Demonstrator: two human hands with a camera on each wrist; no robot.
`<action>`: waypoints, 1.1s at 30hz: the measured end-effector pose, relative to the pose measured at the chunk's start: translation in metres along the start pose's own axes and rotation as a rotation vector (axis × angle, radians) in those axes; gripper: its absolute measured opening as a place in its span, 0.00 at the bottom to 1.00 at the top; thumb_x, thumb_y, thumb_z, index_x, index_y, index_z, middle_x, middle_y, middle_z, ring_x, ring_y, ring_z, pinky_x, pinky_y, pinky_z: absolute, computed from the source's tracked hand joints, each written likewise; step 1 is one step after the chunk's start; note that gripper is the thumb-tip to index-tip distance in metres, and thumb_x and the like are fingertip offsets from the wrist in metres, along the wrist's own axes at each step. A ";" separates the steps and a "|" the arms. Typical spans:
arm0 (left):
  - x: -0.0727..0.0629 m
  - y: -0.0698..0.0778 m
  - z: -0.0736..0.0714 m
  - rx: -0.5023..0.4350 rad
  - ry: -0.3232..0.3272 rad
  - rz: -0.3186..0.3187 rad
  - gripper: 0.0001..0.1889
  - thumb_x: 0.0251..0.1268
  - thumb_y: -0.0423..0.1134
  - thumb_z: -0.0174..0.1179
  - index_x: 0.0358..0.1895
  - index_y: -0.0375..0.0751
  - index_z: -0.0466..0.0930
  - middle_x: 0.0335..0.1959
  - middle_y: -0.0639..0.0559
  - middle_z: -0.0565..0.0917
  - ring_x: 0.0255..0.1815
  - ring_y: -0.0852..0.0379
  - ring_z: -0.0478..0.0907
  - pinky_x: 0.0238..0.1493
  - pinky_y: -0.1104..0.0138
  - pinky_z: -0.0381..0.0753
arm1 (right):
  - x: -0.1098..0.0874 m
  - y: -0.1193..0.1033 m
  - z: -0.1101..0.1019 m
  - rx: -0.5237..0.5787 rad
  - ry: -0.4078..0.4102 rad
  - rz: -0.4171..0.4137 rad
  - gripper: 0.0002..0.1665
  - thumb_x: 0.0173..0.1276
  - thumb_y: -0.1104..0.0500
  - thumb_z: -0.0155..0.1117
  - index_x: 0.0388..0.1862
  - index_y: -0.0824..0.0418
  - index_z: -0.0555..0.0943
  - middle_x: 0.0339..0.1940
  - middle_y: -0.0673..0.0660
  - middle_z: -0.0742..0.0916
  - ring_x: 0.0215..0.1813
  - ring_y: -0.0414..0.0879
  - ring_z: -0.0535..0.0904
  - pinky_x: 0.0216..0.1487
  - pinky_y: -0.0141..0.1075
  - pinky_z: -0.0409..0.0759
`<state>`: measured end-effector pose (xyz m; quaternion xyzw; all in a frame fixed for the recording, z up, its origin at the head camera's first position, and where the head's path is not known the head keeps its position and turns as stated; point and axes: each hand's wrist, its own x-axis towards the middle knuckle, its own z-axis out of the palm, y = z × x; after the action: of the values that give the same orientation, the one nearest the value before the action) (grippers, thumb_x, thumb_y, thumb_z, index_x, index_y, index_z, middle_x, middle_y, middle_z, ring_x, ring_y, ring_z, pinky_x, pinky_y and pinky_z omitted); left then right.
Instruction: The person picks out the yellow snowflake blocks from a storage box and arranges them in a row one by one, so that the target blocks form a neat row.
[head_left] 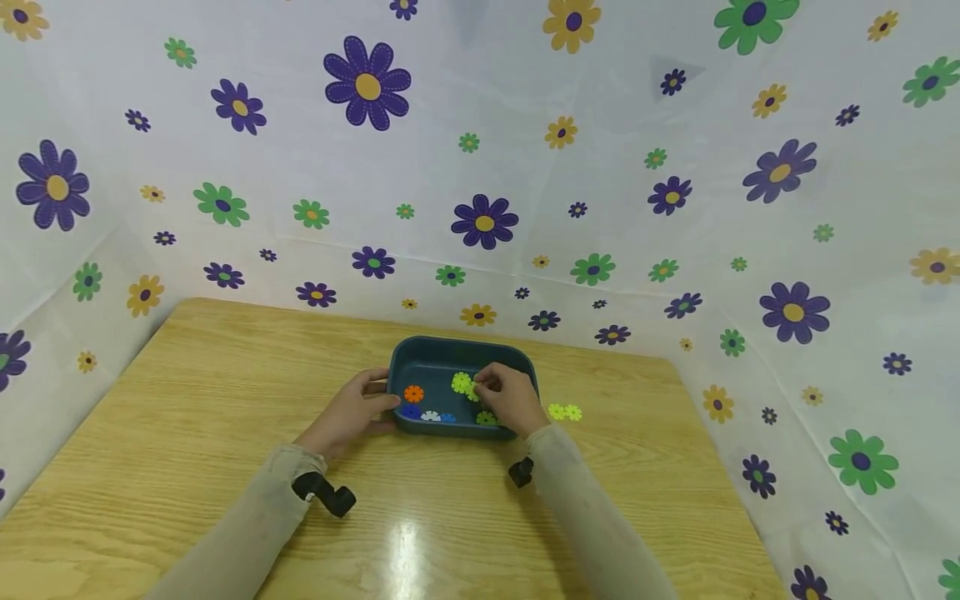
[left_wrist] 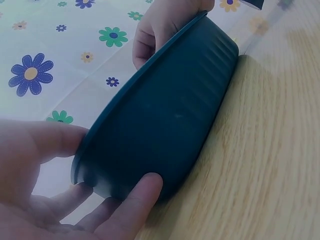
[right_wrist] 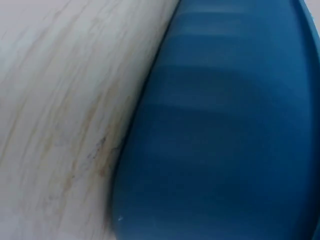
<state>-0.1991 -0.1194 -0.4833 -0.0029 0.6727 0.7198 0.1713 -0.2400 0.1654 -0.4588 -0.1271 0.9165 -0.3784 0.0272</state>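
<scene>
A dark teal tray [head_left: 450, 350] stands on the table, its outer wall [left_wrist: 165, 105] filling much of the left wrist view. My left hand [head_left: 356, 408] grips the tray's left end, fingers against the rim and outer wall. Over the tray's inside, my right hand [head_left: 512, 398] pinches a yellow-green snowflake disc [head_left: 472, 392] with thumb and fingertips. Another yellow-green disc [head_left: 461, 382] overlaps it. Inside the tray lie an orange disc [head_left: 413, 393], a dark blue disc [head_left: 410, 411], a white disc [head_left: 431, 416], a blue disc [head_left: 447, 418] and a green disc [head_left: 486, 418]. The right wrist view shows only the tray's outside [right_wrist: 215, 135].
Two yellow-green discs [head_left: 565, 412] lie side by side on the wooden table [head_left: 225, 375], right of the tray. A white flower-printed cloth [head_left: 420, 167] hangs behind the table and along both sides. Each wrist wears a black camera mount [head_left: 324, 492].
</scene>
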 end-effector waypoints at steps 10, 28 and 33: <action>0.001 -0.003 -0.001 -0.001 -0.002 0.012 0.34 0.77 0.34 0.59 0.80 0.36 0.55 0.74 0.30 0.63 0.65 0.36 0.75 0.57 0.50 0.86 | -0.008 0.000 -0.022 0.128 0.061 -0.051 0.05 0.74 0.64 0.67 0.47 0.61 0.85 0.37 0.53 0.88 0.36 0.43 0.86 0.40 0.36 0.88; 0.001 -0.004 -0.001 0.001 0.013 0.016 0.34 0.77 0.34 0.58 0.81 0.40 0.54 0.74 0.30 0.62 0.65 0.36 0.74 0.56 0.50 0.86 | -0.038 0.096 -0.108 0.195 0.177 0.213 0.16 0.78 0.59 0.62 0.56 0.69 0.80 0.46 0.64 0.86 0.43 0.53 0.86 0.49 0.46 0.89; 0.001 -0.002 0.001 0.016 0.032 0.009 0.33 0.78 0.36 0.57 0.80 0.40 0.56 0.74 0.32 0.63 0.68 0.35 0.72 0.57 0.51 0.86 | -0.051 0.130 -0.120 0.143 0.180 0.314 0.15 0.78 0.60 0.61 0.56 0.69 0.81 0.44 0.62 0.86 0.39 0.48 0.86 0.42 0.36 0.88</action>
<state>-0.1991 -0.1182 -0.4856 -0.0101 0.6811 0.7150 0.1572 -0.2359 0.3488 -0.4665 0.0539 0.8947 -0.4433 0.0129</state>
